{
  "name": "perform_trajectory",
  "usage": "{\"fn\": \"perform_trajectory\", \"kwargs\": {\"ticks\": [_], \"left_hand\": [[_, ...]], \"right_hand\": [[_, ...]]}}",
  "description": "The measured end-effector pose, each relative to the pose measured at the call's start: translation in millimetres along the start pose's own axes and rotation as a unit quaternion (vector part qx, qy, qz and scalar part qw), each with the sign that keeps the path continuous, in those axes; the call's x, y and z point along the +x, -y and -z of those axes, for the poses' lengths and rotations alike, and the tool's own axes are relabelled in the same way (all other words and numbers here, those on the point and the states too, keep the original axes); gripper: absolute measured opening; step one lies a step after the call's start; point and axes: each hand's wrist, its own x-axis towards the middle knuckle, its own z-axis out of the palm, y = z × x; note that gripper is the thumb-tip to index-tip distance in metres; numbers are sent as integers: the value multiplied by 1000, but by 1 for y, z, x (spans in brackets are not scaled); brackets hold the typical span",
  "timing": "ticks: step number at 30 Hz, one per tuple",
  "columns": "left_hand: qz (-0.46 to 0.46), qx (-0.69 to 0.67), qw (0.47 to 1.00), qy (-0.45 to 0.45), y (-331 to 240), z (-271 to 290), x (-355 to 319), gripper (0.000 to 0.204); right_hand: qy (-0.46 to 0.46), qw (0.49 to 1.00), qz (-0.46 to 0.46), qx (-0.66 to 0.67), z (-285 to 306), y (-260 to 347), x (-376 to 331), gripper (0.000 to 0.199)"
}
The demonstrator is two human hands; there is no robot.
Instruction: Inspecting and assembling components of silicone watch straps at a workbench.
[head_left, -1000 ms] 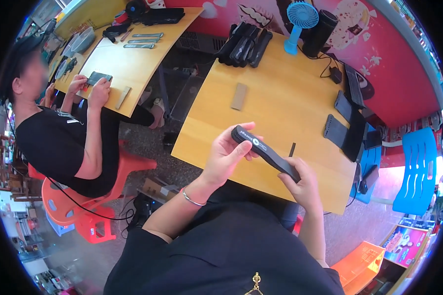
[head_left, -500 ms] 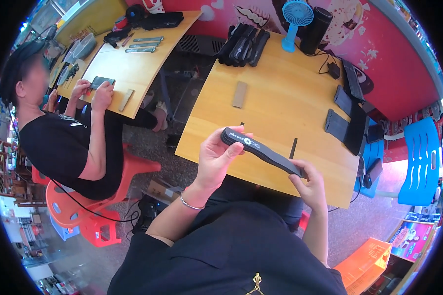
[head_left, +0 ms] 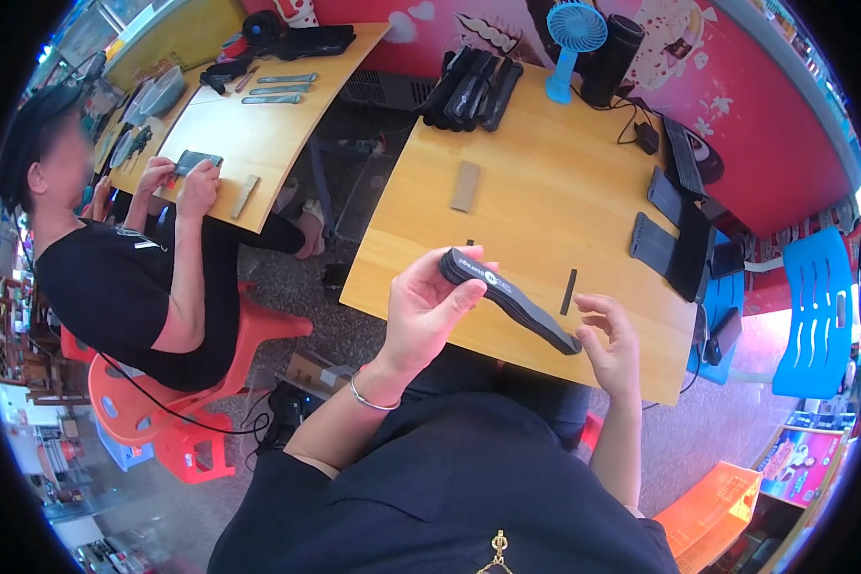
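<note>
I hold a long, flat black strap-like piece [head_left: 507, 298] over the near edge of a wooden table [head_left: 545, 201]. My left hand [head_left: 430, 311] grips its rounded upper-left end between thumb and fingers. My right hand [head_left: 610, 346] pinches its lower-right end with the fingertips. A thin dark strip [head_left: 568, 292] lies on the table just beyond the piece, and a small grey rectangular block [head_left: 465, 186] lies farther back.
A stack of similar black pieces [head_left: 474, 88] sits at the table's far edge beside a blue fan [head_left: 572, 36] and a black cylinder [head_left: 612, 59]. Flat black pads [head_left: 670, 239] lie at right. A person in black [head_left: 115, 277] on a red chair works at another table [head_left: 249, 134].
My hands and the black piece have stayed above the table's near edge; the piece has shifted slightly left and my right hand now holds only its tip.
</note>
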Motion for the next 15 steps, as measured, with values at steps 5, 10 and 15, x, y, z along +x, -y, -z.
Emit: {"fn": "perform_trajectory", "kwargs": {"ticks": [5, 10, 15], "left_hand": [[30, -37, 999, -19, 6, 7, 4, 29], [45, -88, 991, -92, 7, 22, 12, 28], [45, -105, 989, -97, 10, 24, 11, 30]], "right_hand": [[109, 990, -1, 88, 1, 8, 2, 37], [123, 983, 12, 137, 0, 12, 0, 40], [122, 982, -49, 136, -8, 23, -1, 34]]}}
